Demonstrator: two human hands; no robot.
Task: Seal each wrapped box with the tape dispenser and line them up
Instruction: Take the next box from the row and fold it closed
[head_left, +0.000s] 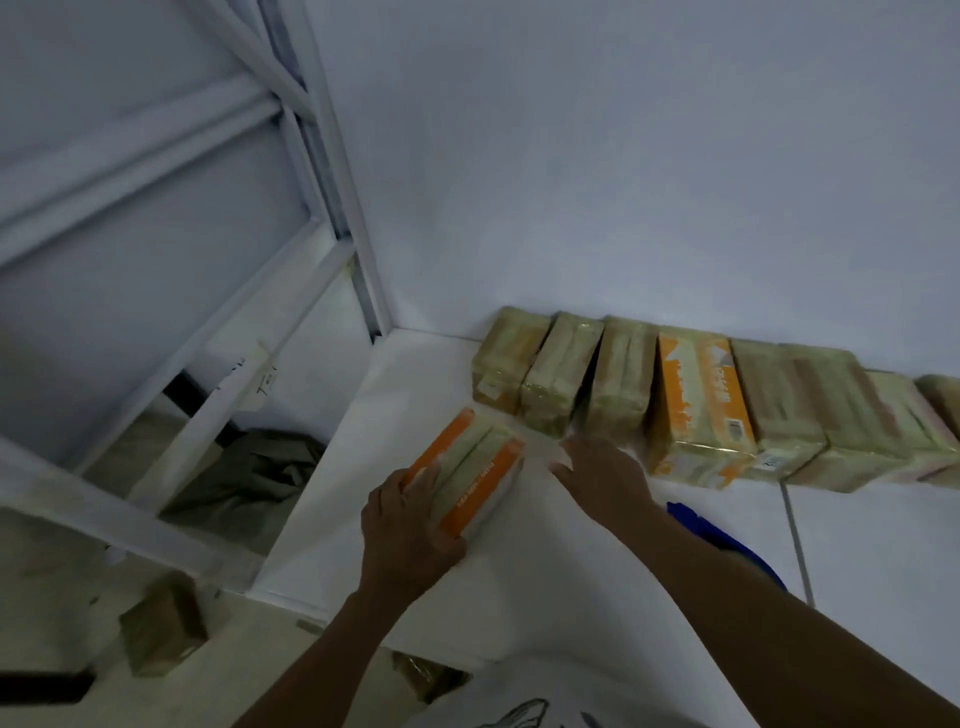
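The white surface bears a row of wrapped boxes, an orange box and a blue object.

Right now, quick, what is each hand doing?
Left hand: grips the near end of the box.
Right hand: open, fingers straight, holding nothing.

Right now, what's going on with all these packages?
A person is working at a white table. Their left hand grips an orange wrapped box lying flat, while the right hand rests open beside it. A row of wrapped boxes already stands against the wall. A blue object lies under the right forearm; what it is is unclear.
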